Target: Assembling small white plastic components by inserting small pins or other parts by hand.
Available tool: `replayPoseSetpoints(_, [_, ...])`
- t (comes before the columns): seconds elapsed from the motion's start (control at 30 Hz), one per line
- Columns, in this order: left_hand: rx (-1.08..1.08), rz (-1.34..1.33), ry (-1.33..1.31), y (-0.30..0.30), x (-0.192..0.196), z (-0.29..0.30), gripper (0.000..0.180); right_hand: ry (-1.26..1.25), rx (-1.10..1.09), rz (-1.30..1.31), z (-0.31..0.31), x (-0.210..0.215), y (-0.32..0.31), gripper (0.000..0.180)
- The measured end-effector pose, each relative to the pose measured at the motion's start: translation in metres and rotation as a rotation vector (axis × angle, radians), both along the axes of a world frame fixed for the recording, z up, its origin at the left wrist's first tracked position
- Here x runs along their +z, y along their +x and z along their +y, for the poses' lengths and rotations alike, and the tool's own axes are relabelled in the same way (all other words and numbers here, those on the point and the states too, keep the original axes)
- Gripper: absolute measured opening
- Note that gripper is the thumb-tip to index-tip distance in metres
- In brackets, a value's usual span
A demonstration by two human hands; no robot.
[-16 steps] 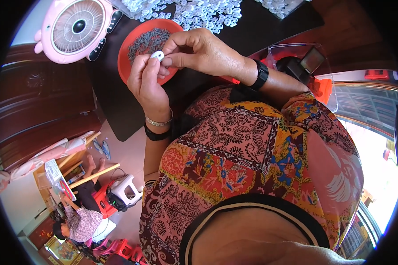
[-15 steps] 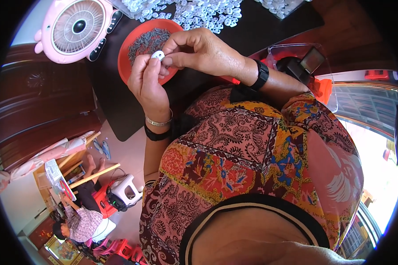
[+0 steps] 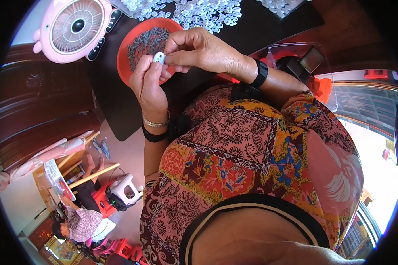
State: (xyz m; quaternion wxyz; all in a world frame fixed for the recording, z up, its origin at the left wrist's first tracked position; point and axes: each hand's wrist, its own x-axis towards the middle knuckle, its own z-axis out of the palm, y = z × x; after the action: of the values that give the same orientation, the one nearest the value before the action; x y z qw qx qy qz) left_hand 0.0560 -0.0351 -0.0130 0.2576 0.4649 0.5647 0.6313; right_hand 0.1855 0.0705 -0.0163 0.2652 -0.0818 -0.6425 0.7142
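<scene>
My left hand [image 3: 149,86] pinches a small white oval plastic piece with holes [image 3: 159,57] between thumb and fingers. Close against its right side, the thumb and forefinger of my right hand [image 3: 203,52] are pressed together; whatever they hold, if anything, is too small to make out. Both hands are raised over the near right part of an orange-red bowl [image 3: 123,49]. Many small grey screw-like pieces [image 3: 147,43] lie in the bowl, partly hidden by my hands.
A dark table [image 3: 115,106] carries the bowl, a heap of white plastic pieces [image 3: 208,15] and a pink fan [image 3: 77,26]. More white pieces [image 3: 281,6] lie at the far right. A clear container [image 3: 331,99] stands by my right arm. Another person [image 3: 82,221] sits at lower left.
The white piece has tilted and turned slightly in my left fingers, showing its hole more upright. My right hand has shifted only a little; its lower fingers have opened out slightly.
</scene>
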Motion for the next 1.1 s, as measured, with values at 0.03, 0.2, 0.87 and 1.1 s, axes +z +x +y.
replayPoseSetpoints(0.03, [0.000, -0.001, -0.001, 0.000, 0.000, 0.000, 0.018, -0.006, 0.002, -0.003, 0.000, -0.001, 0.000, 0.012])
replayPoseSetpoints(0.2, [-0.044, -0.050, -0.041, -0.004, -0.001, -0.001, 0.019, 0.099, -0.045, 0.011, 0.000, -0.004, -0.001, 0.008])
replayPoseSetpoints(0.87, [-0.099, -0.267, -0.079, 0.007, -0.010, 0.002, 0.029, 0.875, -0.387, 0.170, -0.004, -0.007, 0.000, 0.016])
replayPoseSetpoints(1.1, [-0.333, -0.327, -0.053, 0.010, -0.016, 0.006, 0.024, 0.691, -0.205, 0.124, 0.006, -0.003, 0.021, 0.016])
